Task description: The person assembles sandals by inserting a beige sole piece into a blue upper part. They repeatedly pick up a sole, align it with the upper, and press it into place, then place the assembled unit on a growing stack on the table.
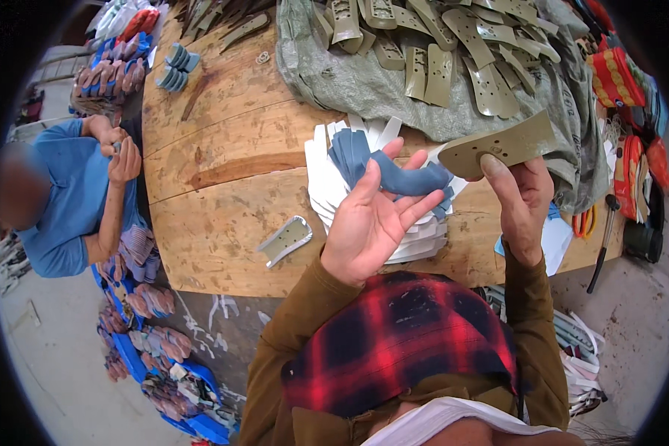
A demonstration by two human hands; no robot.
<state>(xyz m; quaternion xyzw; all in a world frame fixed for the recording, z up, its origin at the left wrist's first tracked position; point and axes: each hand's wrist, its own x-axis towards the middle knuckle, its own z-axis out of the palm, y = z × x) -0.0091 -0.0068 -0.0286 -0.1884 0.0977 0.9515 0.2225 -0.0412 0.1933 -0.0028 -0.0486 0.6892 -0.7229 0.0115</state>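
Observation:
A curved olive-green plate (498, 141) with small holes is pinched between the thumb and fingers of my right hand (526, 201), above the table's near right part. To its left, my left hand (375, 215) is turned palm up with its fingers spread. A smooth blue strip (412, 178) lies across those fingers, beside the thumb. Beneath are a stack of white strips (420, 241) and more blue strips (347, 152), partly hidden by the hand. Left of this stack, a small olive plate with white edging (286, 240) lies on the wooden table (230, 256).
Many olive plates (442, 70) are heaped on a grey-green woven sack (305, 70) at the back. Small blue-grey curved pieces (177, 67) lie far left. A person in a blue shirt (70, 193) works at left, beside bundled pieces (156, 342). A hammer-like tool (604, 241) is at right.

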